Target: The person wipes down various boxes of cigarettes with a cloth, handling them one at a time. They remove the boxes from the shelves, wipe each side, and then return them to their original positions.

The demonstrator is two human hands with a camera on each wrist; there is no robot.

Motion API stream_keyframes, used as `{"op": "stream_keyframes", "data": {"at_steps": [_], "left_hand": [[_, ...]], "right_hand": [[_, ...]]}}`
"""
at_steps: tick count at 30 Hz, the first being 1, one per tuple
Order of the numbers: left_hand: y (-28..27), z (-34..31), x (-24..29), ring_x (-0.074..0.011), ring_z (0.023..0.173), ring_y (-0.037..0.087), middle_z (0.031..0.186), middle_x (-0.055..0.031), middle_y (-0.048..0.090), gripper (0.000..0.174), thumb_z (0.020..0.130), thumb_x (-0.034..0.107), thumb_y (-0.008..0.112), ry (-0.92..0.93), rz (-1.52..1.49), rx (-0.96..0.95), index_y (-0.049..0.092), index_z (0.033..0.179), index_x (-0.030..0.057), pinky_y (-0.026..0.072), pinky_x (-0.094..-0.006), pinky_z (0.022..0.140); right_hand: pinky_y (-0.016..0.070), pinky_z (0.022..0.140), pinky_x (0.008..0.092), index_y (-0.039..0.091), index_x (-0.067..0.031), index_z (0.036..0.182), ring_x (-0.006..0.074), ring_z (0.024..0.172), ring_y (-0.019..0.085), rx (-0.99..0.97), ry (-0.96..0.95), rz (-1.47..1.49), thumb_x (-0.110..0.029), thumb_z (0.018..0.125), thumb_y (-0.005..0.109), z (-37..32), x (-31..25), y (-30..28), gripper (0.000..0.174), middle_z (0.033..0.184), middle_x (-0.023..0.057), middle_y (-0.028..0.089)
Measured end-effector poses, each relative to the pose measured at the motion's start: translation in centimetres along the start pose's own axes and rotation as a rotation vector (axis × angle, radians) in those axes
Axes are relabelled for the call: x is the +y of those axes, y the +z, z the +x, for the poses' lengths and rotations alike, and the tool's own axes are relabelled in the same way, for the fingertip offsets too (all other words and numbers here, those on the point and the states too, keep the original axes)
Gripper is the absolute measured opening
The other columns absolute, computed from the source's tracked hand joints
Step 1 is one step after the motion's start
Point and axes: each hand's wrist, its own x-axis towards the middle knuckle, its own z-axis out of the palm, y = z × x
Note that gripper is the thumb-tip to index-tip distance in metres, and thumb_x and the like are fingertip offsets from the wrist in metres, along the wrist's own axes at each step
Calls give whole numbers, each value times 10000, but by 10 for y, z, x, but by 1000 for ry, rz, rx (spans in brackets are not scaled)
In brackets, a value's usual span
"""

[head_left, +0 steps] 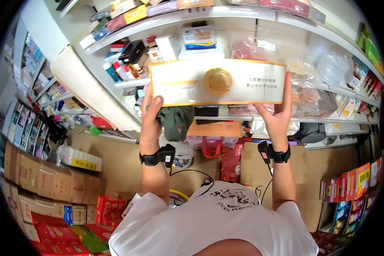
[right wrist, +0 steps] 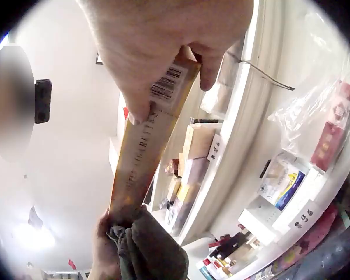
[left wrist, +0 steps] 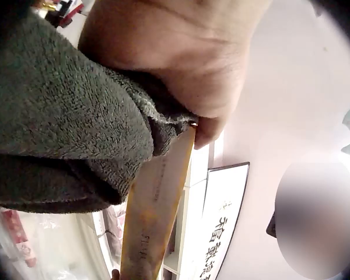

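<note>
A long white cigarette carton (head_left: pixel 179 91) with yellow edges is held up in front of the shelves, its broad face with a round gold emblem turned to the head camera. My left hand (head_left: pixel 151 119) grips its left end and also holds a dark green cloth (head_left: pixel 175 121), which hangs below the carton. At the other end, my right hand (head_left: pixel 280 117) grips the carton between thumb and fingers. A barcode shows on the carton's narrow side (right wrist: pixel 168 86) near the right thumb. In the left wrist view the cloth (left wrist: pixel 64 111) covers part of the carton (left wrist: pixel 154 216).
Shelves (head_left: pixel 243 13) with boxes and plastic-wrapped goods stand ahead, above and below the carton. Cardboard boxes (head_left: pixel 51 179) are stacked at the left, with red packages (head_left: pixel 109 209) beside them. More packaged goods (head_left: pixel 354 181) are at the right. A flat cardboard box (head_left: pixel 273 164) lies low ahead.
</note>
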Motion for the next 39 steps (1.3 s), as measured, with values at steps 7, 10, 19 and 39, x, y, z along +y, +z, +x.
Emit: {"op": "stream_keyframes", "data": {"at_steps": [7,10,19,39], "left_hand": [[27,11,-11,-257,1396,323,1565,-125,252,931,782,353,642,110,69,-73,198,1529,18,246,-357,1138],[37,16,-28,-263,1372,355,1529,-147,302,931,764,370,640,335,178,62,222,1511,2,269,-375,1129],[86,32,28,-281,1286,448,1426,-163,417,735,889,403,471,679,184,504,278,1476,6,358,-412,1079],[239,208,1,-385,1064,597,1356,-164,488,606,885,39,581,1218,1333,89,418,1439,223,531,-451,815]], "right_hand": [[383,1087,370,234,2,1515,242,1304,472,29,18,-9,15,730,775,8,-8,-22,954,1475,187,408],[390,1080,373,291,21,1491,243,1285,494,22,-30,-195,6,735,777,9,-8,-40,899,1432,198,463],[508,809,277,619,19,1151,152,880,661,65,116,-88,-18,931,585,-19,-2,-77,225,1110,100,621],[523,784,262,631,11,1064,111,855,625,12,475,-45,-83,978,556,-91,41,-166,147,953,57,668]]}}
